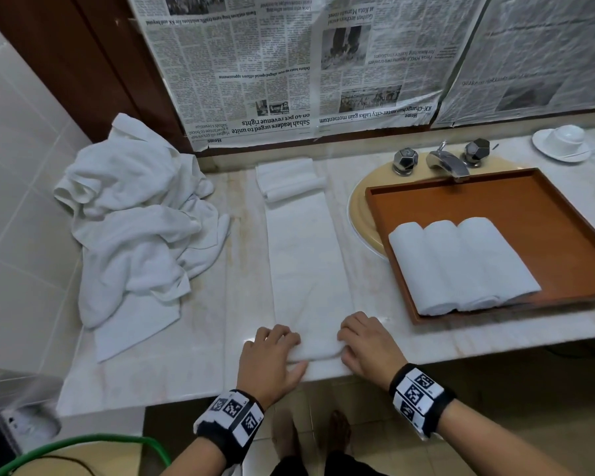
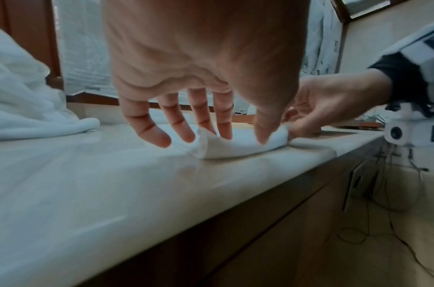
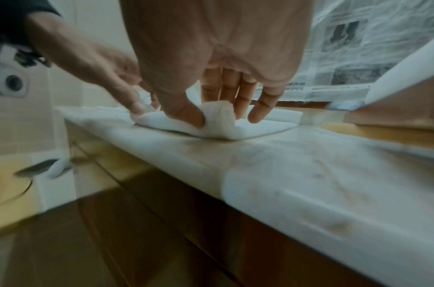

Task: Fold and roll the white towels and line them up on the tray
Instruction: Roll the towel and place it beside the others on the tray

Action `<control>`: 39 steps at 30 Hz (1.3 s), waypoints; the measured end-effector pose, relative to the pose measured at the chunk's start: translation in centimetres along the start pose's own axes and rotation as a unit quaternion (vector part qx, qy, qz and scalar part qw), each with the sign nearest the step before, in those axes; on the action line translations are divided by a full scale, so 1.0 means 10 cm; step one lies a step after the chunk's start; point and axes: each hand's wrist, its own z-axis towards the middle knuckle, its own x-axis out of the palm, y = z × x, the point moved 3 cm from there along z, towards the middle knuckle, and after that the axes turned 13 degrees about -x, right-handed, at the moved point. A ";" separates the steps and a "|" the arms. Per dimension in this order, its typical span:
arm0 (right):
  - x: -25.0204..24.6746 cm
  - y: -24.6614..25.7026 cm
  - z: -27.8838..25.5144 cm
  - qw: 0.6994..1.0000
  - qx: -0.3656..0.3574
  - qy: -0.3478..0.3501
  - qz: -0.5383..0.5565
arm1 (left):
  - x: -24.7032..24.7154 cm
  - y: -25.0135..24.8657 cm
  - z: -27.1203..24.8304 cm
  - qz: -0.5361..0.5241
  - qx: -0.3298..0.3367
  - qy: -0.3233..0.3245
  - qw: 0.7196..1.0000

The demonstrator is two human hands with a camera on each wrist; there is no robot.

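Note:
A white towel (image 1: 304, 255), folded into a long narrow strip, lies on the marble counter (image 1: 193, 352) and runs away from me. Its near end is curled into a small roll (image 2: 225, 147) at the counter's front edge. My left hand (image 1: 272, 352) grips the roll's left end between thumb and fingers. My right hand (image 1: 366, 341) pinches the right end (image 3: 219, 118) the same way. An orange-brown tray (image 1: 529, 207) sits over the sink at the right. Three rolled white towels (image 1: 461, 262) lie side by side in it.
A heap of loose white towels (image 1: 138, 221) covers the counter's left side. A small folded towel (image 1: 289, 178) lies at the strip's far end. The tap (image 1: 447, 161) stands behind the tray, a cup and saucer (image 1: 562, 140) at far right. Newspaper (image 1: 289, 63) covers the wall.

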 end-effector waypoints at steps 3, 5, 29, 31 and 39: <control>-0.02 -0.13 0.07 0.984 0.107 -0.017 0.142 | 0.02 0.04 0.00 0.014 -0.012 0.019 1.000; -0.05 -0.21 0.10 0.962 0.165 -0.022 0.215 | -0.01 0.06 0.07 -0.013 -0.042 0.052 0.998; -0.10 -0.28 0.27 0.974 0.131 -0.023 0.186 | -0.06 0.07 0.34 -0.066 -0.080 0.039 0.994; -0.09 -0.31 0.25 0.968 0.153 -0.022 0.198 | -0.04 0.11 0.39 -0.168 -0.124 0.075 0.975; -0.08 -0.23 0.21 0.996 0.054 -0.030 0.065 | -0.02 0.06 0.37 -0.199 -0.148 0.045 0.968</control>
